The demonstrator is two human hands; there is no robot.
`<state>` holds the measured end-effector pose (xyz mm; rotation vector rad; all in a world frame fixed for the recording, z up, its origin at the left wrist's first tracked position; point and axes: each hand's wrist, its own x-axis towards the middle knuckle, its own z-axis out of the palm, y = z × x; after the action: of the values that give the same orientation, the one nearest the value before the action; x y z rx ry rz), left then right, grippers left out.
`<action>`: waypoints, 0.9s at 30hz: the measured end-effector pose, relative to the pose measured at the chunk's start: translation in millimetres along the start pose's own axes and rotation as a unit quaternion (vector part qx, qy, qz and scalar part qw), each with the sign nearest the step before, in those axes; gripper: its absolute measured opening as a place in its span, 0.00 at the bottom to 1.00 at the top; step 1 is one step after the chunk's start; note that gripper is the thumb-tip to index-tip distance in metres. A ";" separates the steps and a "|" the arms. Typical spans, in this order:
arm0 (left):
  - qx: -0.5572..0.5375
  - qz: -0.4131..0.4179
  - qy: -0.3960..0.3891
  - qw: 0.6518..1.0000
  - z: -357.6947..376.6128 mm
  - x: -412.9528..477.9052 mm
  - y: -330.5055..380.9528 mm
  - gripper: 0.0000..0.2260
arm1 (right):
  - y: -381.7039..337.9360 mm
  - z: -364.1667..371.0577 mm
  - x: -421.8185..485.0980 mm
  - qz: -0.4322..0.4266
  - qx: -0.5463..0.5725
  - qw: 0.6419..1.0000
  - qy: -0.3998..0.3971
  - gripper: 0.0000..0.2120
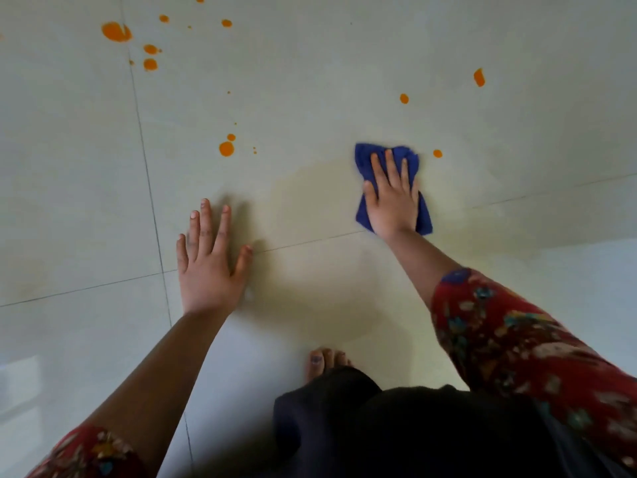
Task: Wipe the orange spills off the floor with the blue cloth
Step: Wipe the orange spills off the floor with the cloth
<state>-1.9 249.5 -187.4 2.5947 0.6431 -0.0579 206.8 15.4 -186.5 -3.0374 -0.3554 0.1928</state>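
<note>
My right hand (pixel 393 198) presses flat on the blue cloth (pixel 365 160), which lies crumpled on the pale tiled floor (pixel 310 81). A small orange drop (pixel 437 153) sits just right of the cloth. Two more orange drops (pixel 404 98) (pixel 479 77) lie farther off. Left of the cloth is an orange spot (pixel 226 148) with a smaller one above it. A large orange blot (pixel 116 32) and several drops lie at the far left. My left hand (pixel 206 267) rests flat on the floor, fingers spread, holding nothing.
A faint yellowish smear (pixel 310 201) covers the tiles between my hands. Dark grout lines (pixel 144 160) cross the floor. My bare foot (pixel 325 362) and dark clothing (pixel 379 429) are at the bottom centre.
</note>
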 end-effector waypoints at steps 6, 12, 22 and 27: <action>0.016 -0.049 0.022 0.998 -14.3 9.5 -28.0 0.30 | -92.6 25.3 -73.4 -0.345 -0.028 0.938 -0.027 0.26; 0.040 -0.077 0.004 0.996 -19.9 17.7 -56.9 0.32 | -33.5 11.9 -17.0 -0.296 -0.034 0.954 -0.038 0.27; 0.051 -0.079 -0.003 0.996 -21.4 19.5 -54.4 0.32 | -112.7 28.9 -64.6 -0.480 -0.037 0.876 -0.032 0.26; 0.053 -0.082 -0.020 0.995 -25.9 19.4 -52.5 0.33 | -43.2 17.4 -3.1 -0.354 -0.041 0.934 -0.019 0.26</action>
<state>-10.1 310.6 -189.7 2.6285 0.8593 -0.2022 191.8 57.7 -199.4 -2.7522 -1.4377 0.1831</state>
